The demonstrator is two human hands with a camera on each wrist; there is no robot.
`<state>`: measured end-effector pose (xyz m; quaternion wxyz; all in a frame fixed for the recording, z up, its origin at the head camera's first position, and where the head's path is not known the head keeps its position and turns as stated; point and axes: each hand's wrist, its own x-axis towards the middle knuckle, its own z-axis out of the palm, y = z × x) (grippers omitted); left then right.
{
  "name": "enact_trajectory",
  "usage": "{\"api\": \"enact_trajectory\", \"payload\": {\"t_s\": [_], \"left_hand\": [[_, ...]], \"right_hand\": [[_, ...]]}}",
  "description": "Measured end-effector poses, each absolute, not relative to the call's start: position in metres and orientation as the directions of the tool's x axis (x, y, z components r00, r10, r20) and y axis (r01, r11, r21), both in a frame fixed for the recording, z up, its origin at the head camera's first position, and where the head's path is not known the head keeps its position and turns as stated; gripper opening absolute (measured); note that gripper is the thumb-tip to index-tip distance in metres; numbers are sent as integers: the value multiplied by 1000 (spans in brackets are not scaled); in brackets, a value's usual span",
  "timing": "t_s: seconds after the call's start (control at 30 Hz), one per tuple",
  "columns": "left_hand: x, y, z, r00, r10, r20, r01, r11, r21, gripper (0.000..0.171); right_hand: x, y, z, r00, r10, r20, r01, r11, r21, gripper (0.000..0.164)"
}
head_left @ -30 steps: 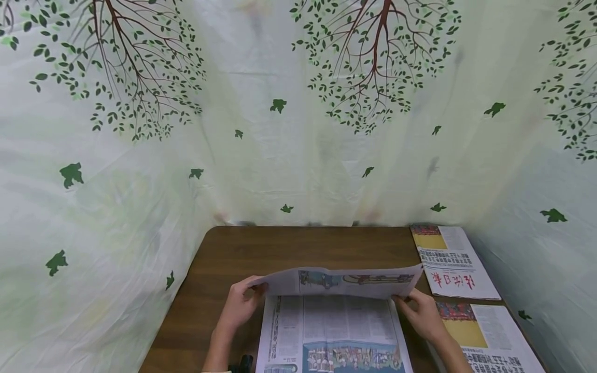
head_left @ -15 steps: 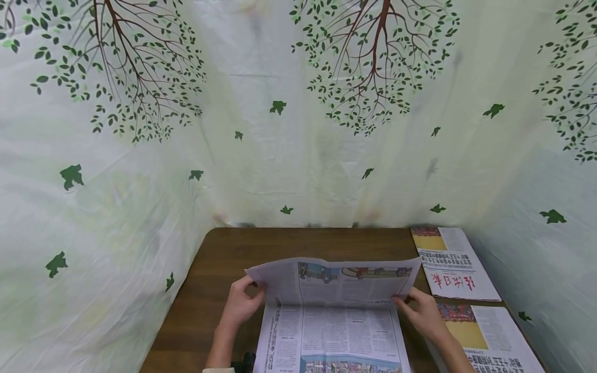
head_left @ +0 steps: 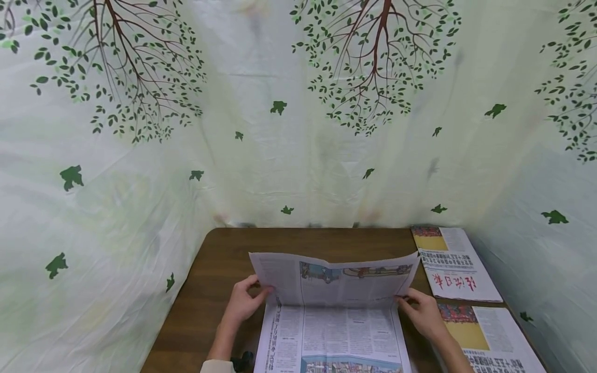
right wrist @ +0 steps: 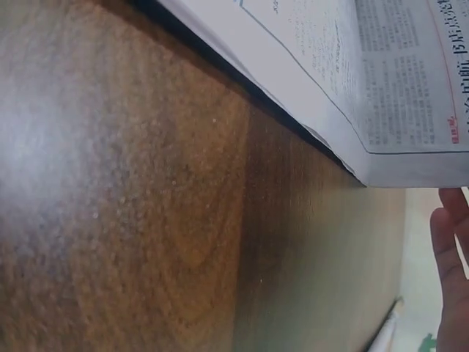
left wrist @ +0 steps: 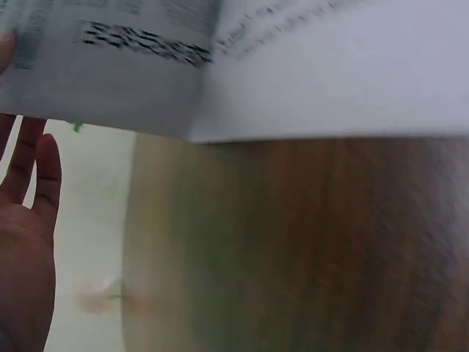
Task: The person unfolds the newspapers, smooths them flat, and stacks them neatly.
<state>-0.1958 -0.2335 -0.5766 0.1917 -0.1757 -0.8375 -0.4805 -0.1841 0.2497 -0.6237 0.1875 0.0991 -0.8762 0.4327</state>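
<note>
A newspaper (head_left: 347, 329) lies in front of me on the brown table, its far part raised and bent up along a crosswise fold. My left hand (head_left: 243, 300) pinches the left side of the raised part near the fold. On the opposite side my right hand (head_left: 423, 313) pinches the right edge at about the same height. In the left wrist view the left hand's fingers (left wrist: 45, 172) reach behind the newspaper (left wrist: 132, 81), with the thumb over its front. The right wrist view catches fingers (right wrist: 445, 246) just under the edge of the newspaper (right wrist: 410, 95).
Two folded newspapers lie along the table's right side, one at the back (head_left: 454, 264) and a nearer one (head_left: 487, 331) partly behind my right forearm. The table (head_left: 280, 241) ends against a pale curtain (head_left: 317, 171) printed with trees and leaves.
The raised part of the newspaper has tilted further upright, and its upper left corner has come free above my left hand. The left hand has shifted slightly right; the right hand has barely moved.
</note>
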Motion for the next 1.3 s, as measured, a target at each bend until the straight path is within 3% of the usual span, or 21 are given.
{"api": "enact_trajectory", "payload": {"t_s": [0.23, 0.4, 0.9, 1.3], "left_hand": [[-208, -244, -624, -949, 67, 307, 302, 463, 833, 15], [-209, -244, -634, -970, 60, 235, 234, 486, 842, 13], [-208, -242, -646, -970, 64, 236, 238, 479, 845, 10], [-209, -244, -653, -978, 70, 197, 205, 508, 836, 15]], "right_hand": [[-184, 249, -630, -908, -3, 418, -331, 617, -714, 21], [-185, 247, -638, -909, -24, 417, -343, 611, -713, 18], [-184, 242, -646, -964, 22, 265, -189, 644, -742, 10], [-186, 240, -649, -975, 32, 219, -136, 694, -707, 10]]}}
